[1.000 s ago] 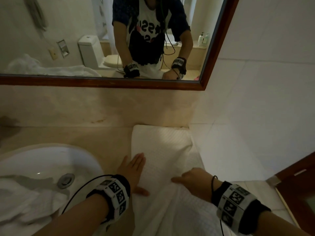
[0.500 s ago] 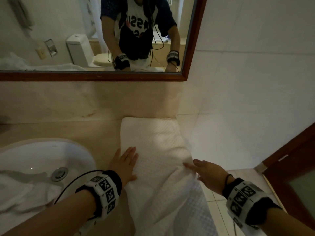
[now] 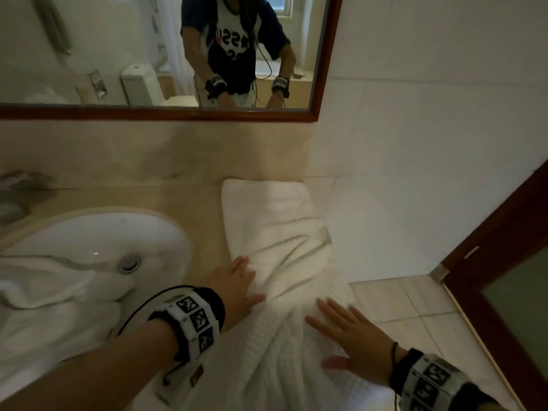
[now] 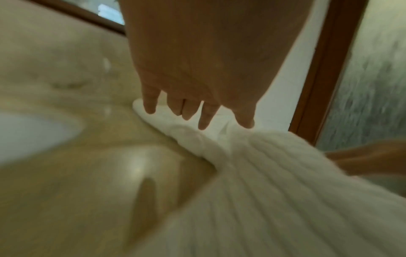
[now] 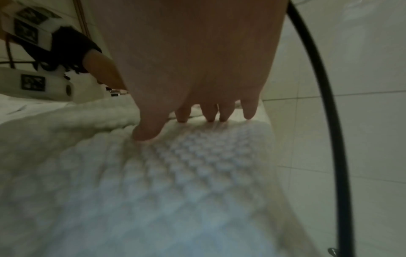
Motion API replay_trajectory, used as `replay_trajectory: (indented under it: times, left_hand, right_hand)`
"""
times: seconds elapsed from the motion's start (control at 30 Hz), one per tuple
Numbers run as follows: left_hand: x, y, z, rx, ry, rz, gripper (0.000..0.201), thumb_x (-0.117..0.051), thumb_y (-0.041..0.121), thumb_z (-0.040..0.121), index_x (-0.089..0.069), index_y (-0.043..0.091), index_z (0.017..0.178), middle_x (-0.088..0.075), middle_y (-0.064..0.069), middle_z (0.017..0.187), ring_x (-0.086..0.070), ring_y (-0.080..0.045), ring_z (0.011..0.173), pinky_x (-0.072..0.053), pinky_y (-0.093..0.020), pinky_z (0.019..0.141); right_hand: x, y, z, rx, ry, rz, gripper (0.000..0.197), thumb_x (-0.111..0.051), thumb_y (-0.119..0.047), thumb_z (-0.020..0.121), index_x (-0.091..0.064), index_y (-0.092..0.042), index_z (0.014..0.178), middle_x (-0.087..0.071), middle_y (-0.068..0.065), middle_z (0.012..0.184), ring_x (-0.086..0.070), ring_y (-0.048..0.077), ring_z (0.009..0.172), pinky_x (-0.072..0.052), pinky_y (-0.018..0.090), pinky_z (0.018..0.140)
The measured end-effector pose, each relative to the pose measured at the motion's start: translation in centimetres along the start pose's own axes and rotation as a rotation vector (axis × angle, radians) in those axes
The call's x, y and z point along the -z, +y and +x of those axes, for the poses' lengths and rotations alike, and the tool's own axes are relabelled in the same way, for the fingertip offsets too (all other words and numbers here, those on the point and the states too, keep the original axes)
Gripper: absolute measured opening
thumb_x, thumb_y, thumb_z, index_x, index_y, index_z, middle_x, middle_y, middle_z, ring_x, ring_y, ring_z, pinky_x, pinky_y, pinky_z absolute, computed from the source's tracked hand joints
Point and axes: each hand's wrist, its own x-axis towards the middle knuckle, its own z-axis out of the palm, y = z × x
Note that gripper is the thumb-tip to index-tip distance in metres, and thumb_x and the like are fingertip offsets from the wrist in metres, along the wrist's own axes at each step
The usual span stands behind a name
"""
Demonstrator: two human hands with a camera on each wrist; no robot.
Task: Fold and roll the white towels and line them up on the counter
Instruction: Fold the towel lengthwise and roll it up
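Observation:
A long white waffle-weave towel [image 3: 272, 229] lies folded lengthwise on the beige counter [image 3: 189, 197], its far end against the backsplash and its near end hanging off the front edge. My left hand [image 3: 237, 280] lies flat on the towel's left edge with straight fingers [image 4: 204, 118]. Nearer the front edge my right hand [image 3: 347, 330] presses flat on the towel [image 5: 197, 156], fingers spread [image 5: 249, 111]. More white towels [image 3: 56, 304] lie bunched in and over the sink.
The white oval sink [image 3: 98, 235] sits left of the towel. A wood-framed mirror [image 3: 321, 54] hangs above the backsplash. A tiled wall [image 3: 415, 143] borders the counter's right end, with a wooden door [image 3: 510, 262] and tiled floor [image 3: 415, 310] beyond.
My right hand has slid back towards me along the towel, from its right edge onto its top. Creases have formed in the towel's middle. My left hand stays on the left edge.

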Motion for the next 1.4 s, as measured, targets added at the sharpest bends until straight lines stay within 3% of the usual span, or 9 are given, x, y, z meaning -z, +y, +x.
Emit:
replay_trajectory:
  times: [0.37,0.57,0.77,0.87,0.97,1.03,1.17,1.3,1.4]
  left_hand:
    - [-4.0,2.2,-5.8,-0.022,0.104,-0.194,0.082,-0.040,0.066,0.086,-0.018,0.018,0.148,-0.018,0.001,0.156,-0.020,-0.015,0.143,-0.024,-0.034,0.115]
    - [-4.7,3.9,-6.8,0.018,0.233,-0.180,0.082,-0.053,0.063,0.080,-0.022,0.022,0.143,-0.035,0.000,0.144,-0.043,-0.020,0.126,-0.035,-0.031,0.104]
    - [-6.1,3.5,-8.3,-0.090,0.083,-0.183,0.101,-0.057,0.058,0.081,0.040,0.070,0.107,-0.027,-0.003,0.143,-0.051,-0.026,0.114,-0.044,-0.032,0.094]
    - [-5.1,0.3,-9.1,0.010,0.152,0.061,0.093,-0.053,0.051,0.087,0.030,0.052,0.129,-0.025,-0.009,0.142,-0.049,-0.029,0.115,-0.043,-0.033,0.096]
    - [-2.2,-4.3,-11.2,0.212,0.152,0.131,0.087,-0.055,0.045,0.088,0.014,0.047,0.143,-0.024,-0.012,0.142,-0.051,-0.029,0.113,-0.045,-0.033,0.095]
    - [-0.1,-5.0,-12.5,0.234,0.153,0.133,0.083,-0.053,0.046,0.089,0.011,0.049,0.143,-0.030,-0.009,0.135,-0.055,-0.026,0.104,-0.048,-0.034,0.092]
    - [2.7,0.7,-12.9,0.057,0.299,0.243,0.061,-0.034,0.024,0.101,0.001,0.044,0.146,-0.037,-0.005,0.130,-0.044,-0.016,0.068,-0.042,-0.025,0.060]
    - [1.5,7.5,-11.9,-0.182,0.409,0.150,0.060,-0.054,0.005,0.088,-0.038,0.030,0.141,-0.047,-0.010,0.118,-0.057,-0.023,0.069,-0.044,-0.026,0.059]
    - [-0.2,10.4,-11.2,-0.252,0.367,0.120,0.050,-0.047,0.012,0.095,-0.034,0.021,0.142,-0.041,-0.011,0.123,-0.046,-0.020,0.072,-0.036,-0.025,0.064]
  right_hand:
    - [-2.5,-6.1,-4.0,-0.085,0.079,0.059,0.078,0.003,-0.077,0.068,0.016,-0.047,0.139,0.030,-0.007,0.150,0.027,0.020,0.137,0.011,0.035,0.110]
    - [-4.3,-6.1,-3.4,-0.302,0.070,0.023,0.075,-0.002,-0.075,0.083,-0.019,-0.036,0.145,-0.047,0.001,0.143,-0.051,0.024,0.126,-0.054,0.049,0.083]
    - [-4.1,-6.4,-2.9,-0.137,0.056,-0.010,0.080,-0.003,-0.086,0.065,0.021,-0.055,0.135,0.012,0.003,0.156,0.008,0.038,0.140,-0.010,0.075,0.099]
    - [-3.4,-6.9,-2.3,-0.281,0.007,-0.029,0.081,0.002,-0.084,0.071,-0.011,-0.049,0.143,-0.022,0.008,0.154,-0.032,0.040,0.136,-0.039,0.075,0.081]
    - [-3.8,-7.1,-1.1,-0.186,0.027,-0.064,0.089,-0.001,-0.089,0.057,0.020,-0.055,0.136,0.035,0.002,0.147,0.028,0.030,0.136,-0.001,0.075,0.101]
    - [-3.4,-7.7,-0.6,-0.224,-0.036,-0.031,0.092,-0.020,-0.090,0.064,0.023,-0.053,0.136,0.047,-0.004,0.137,0.038,0.030,0.133,0.008,0.070,0.104]
    - [-2.2,-7.9,0.0,-0.217,-0.109,0.032,0.098,-0.035,-0.086,0.066,0.023,-0.052,0.137,0.038,-0.003,0.149,0.030,0.033,0.139,0.003,0.069,0.106]
    - [-0.8,-5.9,-1.5,-0.190,0.058,0.363,0.110,0.007,-0.098,0.035,0.021,-0.053,0.136,0.020,-0.007,0.156,0.013,0.024,0.146,-0.008,0.061,0.114]
    - [-0.6,-4.0,-3.9,-0.138,0.216,0.486,0.088,0.004,-0.096,0.048,0.024,-0.061,0.126,0.015,-0.011,0.157,0.008,0.016,0.146,-0.010,0.055,0.116]
